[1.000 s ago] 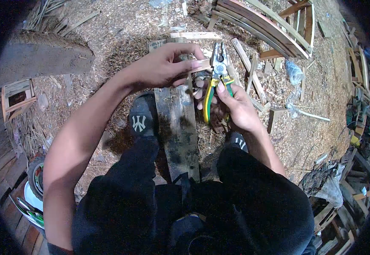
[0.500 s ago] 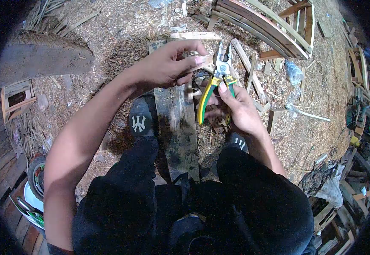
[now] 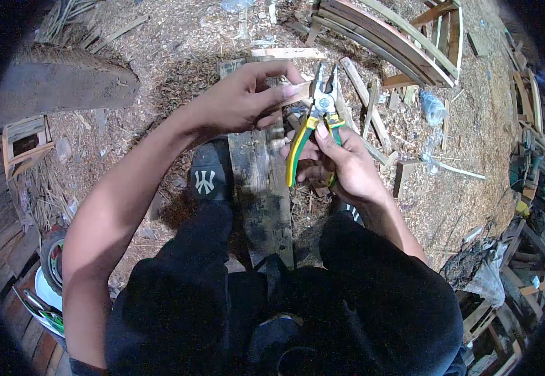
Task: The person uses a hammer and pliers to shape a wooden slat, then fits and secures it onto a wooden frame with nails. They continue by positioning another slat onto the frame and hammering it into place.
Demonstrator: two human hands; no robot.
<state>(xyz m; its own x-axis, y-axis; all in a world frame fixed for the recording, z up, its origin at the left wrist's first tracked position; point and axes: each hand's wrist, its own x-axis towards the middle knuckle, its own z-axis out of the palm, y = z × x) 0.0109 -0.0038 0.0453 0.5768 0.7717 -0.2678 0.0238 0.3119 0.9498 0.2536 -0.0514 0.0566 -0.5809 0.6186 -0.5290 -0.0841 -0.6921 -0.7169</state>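
My right hand (image 3: 351, 160) is closed on a pair of pliers (image 3: 324, 103) with green and yellow handles. The handles are spread and the jaws point away from me, parted. In my left hand (image 3: 250, 97) a small flat strip of wood (image 3: 302, 93) is pinched between thumb and fingers. Its outer end overlaps the side of the pliers' head in this view. Both hands are above a long worn wooden plank (image 3: 260, 188) that runs between my legs.
Curved slatted wooden frames (image 3: 385, 37) stand at the far right. Loose wood pieces (image 3: 366, 94) and a crumpled plastic bottle (image 3: 433, 108) lie on the chip-covered ground. To the left is a big grey slab (image 3: 72, 81), with a small wooden box frame (image 3: 27, 145) below it.
The pliers have shifted slightly to the left and tilted a little more upright in my right hand. My left hand stays nearly where it was, still pinching the wood strip.
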